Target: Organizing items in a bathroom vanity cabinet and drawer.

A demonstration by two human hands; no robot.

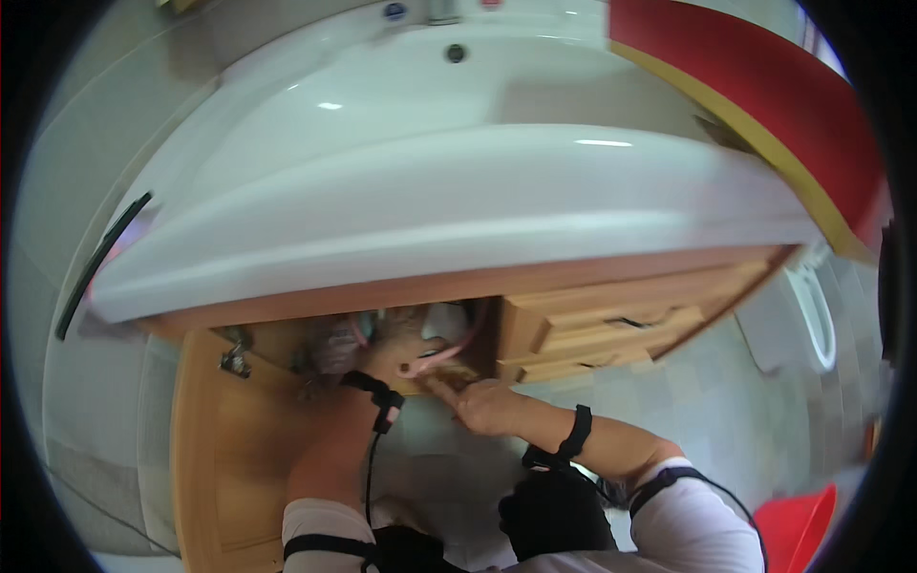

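My left hand (403, 346) reaches into the open cabinet beneath the washbasin. Its fingers look bent, but what they hold is partly hidden. In front of it a pink curved strip (441, 357) with a rounded, holed end runs up toward the right side of the opening. From the right comes my right hand (485, 406), its fingers bent around the strip's lower end, close to my left hand. A clear plastic bag or pack (336, 349) and a whitish item (445, 320) sit in the shaded cabinet.
The white washbasin (401, 191) juts out above the cabinet. An open wooden door (215, 458) stands at left, drawers (621, 323) at right. A red panel with a yellow edge (755, 86) leans over the basin's right side. A toilet (793, 320) and a red bucket (798, 530) are farther right.
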